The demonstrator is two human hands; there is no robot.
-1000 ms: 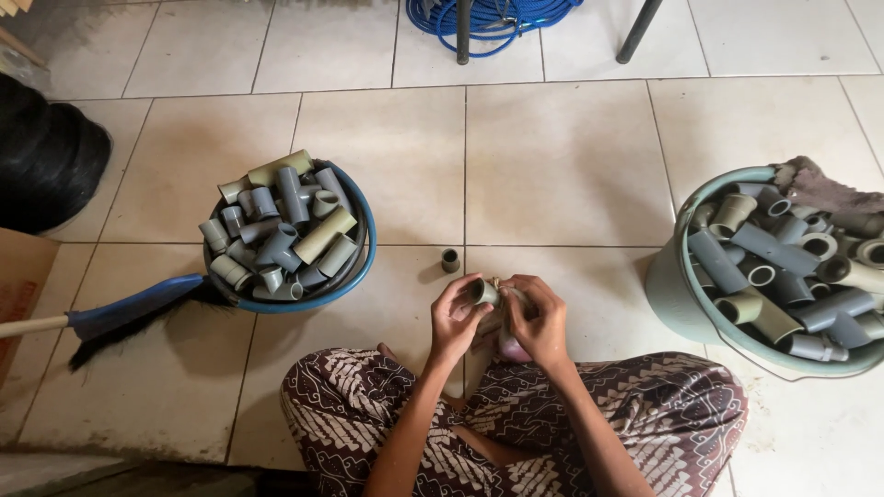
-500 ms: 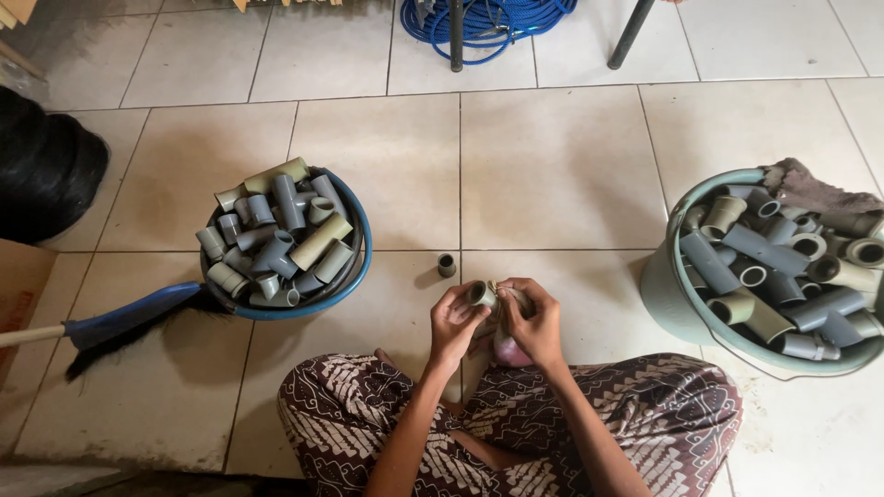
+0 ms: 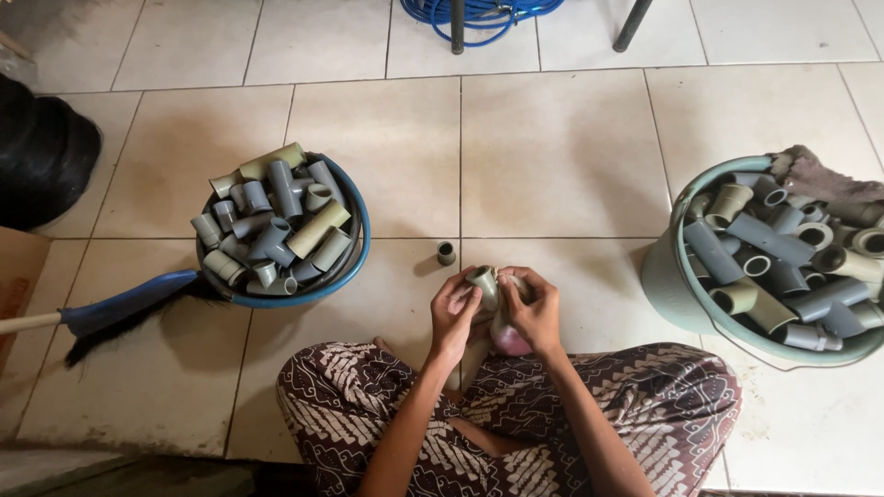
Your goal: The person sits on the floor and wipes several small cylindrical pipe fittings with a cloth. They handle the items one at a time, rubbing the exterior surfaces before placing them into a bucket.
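Note:
I sit cross-legged on a tiled floor. My left hand (image 3: 453, 313) and my right hand (image 3: 534, 308) meet in front of my lap, both closed around a short grey-green pipe fitting (image 3: 483, 281). A pinkish object (image 3: 509, 339) shows below my right hand; what it is cannot be told. A small dark pipe piece (image 3: 446, 252) stands alone on the tile just beyond my hands.
A blue-rimmed basin (image 3: 354, 248) heaped with grey pipe fittings stands at the left. A green tub (image 3: 665, 276) of similar fittings with a brown cloth (image 3: 815, 175) is at the right. A broom (image 3: 120, 308), a black bag (image 3: 41, 152), a blue hose (image 3: 479, 11) and chair legs lie around.
My hands stay together on the fitting, turning it slightly. The view has shifted a little; nothing else moved.

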